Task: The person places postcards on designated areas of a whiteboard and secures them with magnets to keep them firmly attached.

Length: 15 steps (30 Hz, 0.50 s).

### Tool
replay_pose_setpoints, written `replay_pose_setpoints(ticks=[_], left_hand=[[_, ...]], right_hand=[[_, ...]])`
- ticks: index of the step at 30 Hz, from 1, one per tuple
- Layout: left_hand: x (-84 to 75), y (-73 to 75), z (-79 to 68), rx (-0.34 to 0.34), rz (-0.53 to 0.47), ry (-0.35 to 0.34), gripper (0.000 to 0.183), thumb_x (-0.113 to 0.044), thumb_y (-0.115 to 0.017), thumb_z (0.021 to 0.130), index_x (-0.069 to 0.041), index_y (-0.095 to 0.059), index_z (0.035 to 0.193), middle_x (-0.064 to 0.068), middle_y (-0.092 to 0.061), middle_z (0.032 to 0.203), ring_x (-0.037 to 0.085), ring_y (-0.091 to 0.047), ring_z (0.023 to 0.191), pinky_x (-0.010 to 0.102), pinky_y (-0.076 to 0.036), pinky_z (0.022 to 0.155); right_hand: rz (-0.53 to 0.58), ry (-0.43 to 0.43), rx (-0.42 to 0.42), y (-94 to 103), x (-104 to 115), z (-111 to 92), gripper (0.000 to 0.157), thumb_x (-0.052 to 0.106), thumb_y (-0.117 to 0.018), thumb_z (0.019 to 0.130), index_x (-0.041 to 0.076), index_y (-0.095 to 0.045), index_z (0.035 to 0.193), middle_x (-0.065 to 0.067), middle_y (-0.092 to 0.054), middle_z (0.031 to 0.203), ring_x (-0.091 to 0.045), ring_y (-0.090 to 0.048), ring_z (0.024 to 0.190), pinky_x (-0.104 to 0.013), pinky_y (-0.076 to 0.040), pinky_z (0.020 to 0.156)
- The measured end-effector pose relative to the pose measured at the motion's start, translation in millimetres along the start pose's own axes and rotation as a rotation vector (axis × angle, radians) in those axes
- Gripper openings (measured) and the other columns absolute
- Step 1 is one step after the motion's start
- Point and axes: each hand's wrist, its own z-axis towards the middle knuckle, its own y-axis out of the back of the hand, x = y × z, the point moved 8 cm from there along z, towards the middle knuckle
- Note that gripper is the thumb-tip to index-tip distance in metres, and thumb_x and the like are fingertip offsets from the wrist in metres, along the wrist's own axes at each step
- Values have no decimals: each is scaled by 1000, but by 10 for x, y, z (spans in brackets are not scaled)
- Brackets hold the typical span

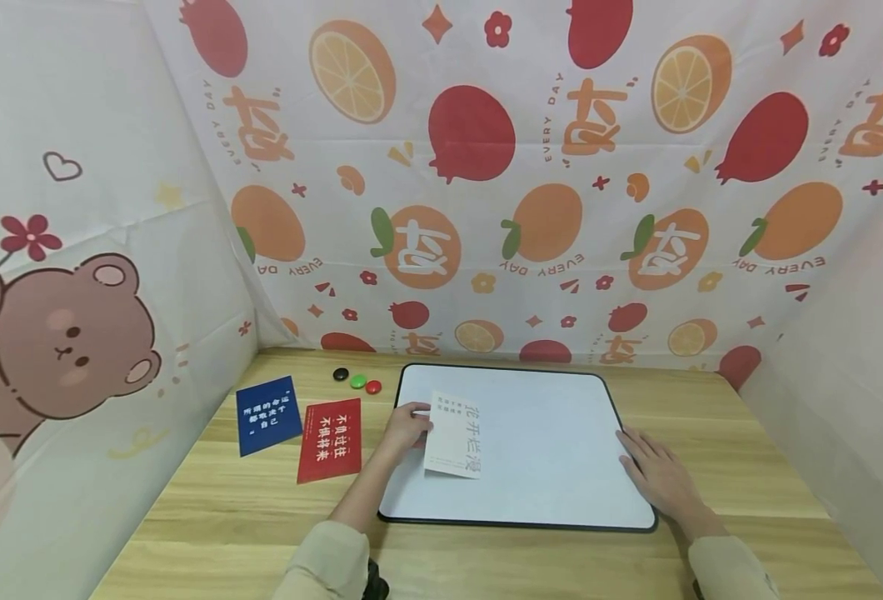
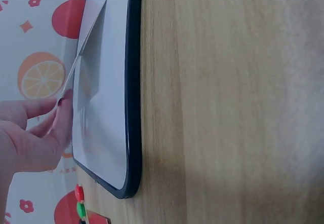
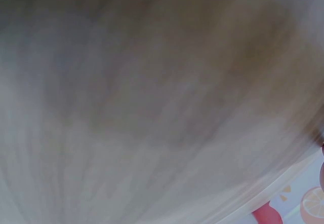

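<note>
My left hand (image 1: 409, 427) pinches the left edge of a white card (image 1: 452, 437) printed with grey characters. In the left wrist view the card (image 2: 86, 46) is seen edge-on between thumb and fingers, tilted up from the board with a shadow beneath it. Under it lies a whiteboard (image 1: 539, 450) with a black rim, flat on the table. At the board's right edge rests my right hand (image 1: 659, 471), fingers extended over the rim and table. The right wrist view is mostly blurred tabletop, with that hand barely in it.
Left of the board lie a red card (image 1: 331, 440) and a blue card (image 1: 269, 415), both with white characters. Behind them sit three round magnets: black (image 1: 341, 374), green (image 1: 357, 381) and red (image 1: 373, 387). A fruit-print curtain (image 1: 471, 208) hangs along the table's back edge.
</note>
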Motion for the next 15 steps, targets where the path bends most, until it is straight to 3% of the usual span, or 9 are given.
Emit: replay_pose_setpoints(ticks=[8,15], left_hand=[[-47,27,-20,-30,99,-29,34,8,-56,82,9,-55,117,16,-59,90,28,-61,76,32,-54,57],[-44,37,-20,-40,122,-41,34,9,-59,80,7,-58,114,12,-60,83,22,-59,69,31,-53,53]], right_hand=[[-2,18,-38,19,16,-8,48,32,-44,96,5,-43,136,-17,-37,140,-42,-33,124,-58,-26,98],[12,9,-10,7,10,-2,49,34,-42,97,6,-41,137,-17,-35,141,-43,-30,125,-59,-24,99]])
